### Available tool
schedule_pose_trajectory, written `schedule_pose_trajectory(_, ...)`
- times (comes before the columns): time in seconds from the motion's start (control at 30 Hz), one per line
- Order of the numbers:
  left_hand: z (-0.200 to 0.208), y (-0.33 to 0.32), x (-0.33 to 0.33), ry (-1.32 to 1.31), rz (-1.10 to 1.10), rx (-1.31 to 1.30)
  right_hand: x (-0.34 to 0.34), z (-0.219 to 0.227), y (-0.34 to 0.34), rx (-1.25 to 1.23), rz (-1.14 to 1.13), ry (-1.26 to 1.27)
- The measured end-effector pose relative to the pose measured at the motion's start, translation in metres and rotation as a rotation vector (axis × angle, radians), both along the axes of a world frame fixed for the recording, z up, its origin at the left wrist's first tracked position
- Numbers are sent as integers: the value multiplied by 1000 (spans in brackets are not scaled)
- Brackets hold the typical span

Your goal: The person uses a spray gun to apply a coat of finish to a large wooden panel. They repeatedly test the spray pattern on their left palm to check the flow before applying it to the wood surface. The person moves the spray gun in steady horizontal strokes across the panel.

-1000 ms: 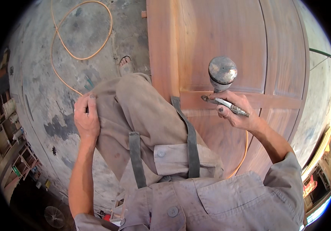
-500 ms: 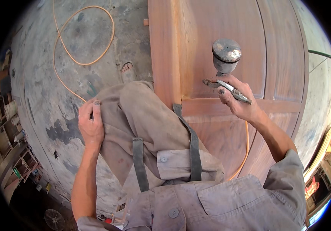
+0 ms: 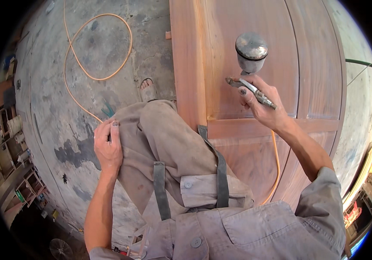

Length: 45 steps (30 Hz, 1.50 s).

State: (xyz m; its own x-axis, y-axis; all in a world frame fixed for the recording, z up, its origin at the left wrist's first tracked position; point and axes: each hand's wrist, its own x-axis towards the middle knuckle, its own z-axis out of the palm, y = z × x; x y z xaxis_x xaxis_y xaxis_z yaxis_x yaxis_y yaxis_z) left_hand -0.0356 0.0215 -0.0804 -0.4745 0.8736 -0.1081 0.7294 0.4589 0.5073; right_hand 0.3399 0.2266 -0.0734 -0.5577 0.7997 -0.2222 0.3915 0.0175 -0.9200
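Observation:
My right hand [image 3: 261, 97] is wrapped around a metal spray gun [image 3: 255, 92], whose round metal cup [image 3: 251, 54] stands on top. The gun is over a reddish-brown wooden door [image 3: 255, 26] with framed panels, and its nozzle end faces left. From below that hand an orange air hose [image 3: 276, 169] curves down toward my body. At the left, my left hand [image 3: 108, 147] rests against my trouser leg with its fingers curled. The hose's other visible stretch runs up to those fingers and passes out of sight there.
The hose loops across the stained concrete floor [image 3: 151, 52] on the left. My sandalled foot [image 3: 148, 89] is beside the door's left edge. A fan [image 3: 60, 247] and shelves with assorted things [image 3: 28, 186] stand at the far lower left.
My right hand and the spray gun have moved farther up along the door panel, away from my body. The whole view has shifted slightly; my left hand stays by the trouser leg.

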Motion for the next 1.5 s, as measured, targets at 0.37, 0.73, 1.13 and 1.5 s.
schedule_pose_trajectory(0.37,-2,-3,0,1,3,22,19,10,-29,-67,92,-45)
schedule_pose_trajectory(0.73,0,-1,0,4,-12,5,12,7,-14,4,40,-38)
schedule_pose_trajectory(1.13,2,2,3,13,-7,7,19,16,-24,-34,83,-71)
schedule_pose_trajectory(1.5,0,1,3,12,-4,17,7,9,-14,-20,3,-28)
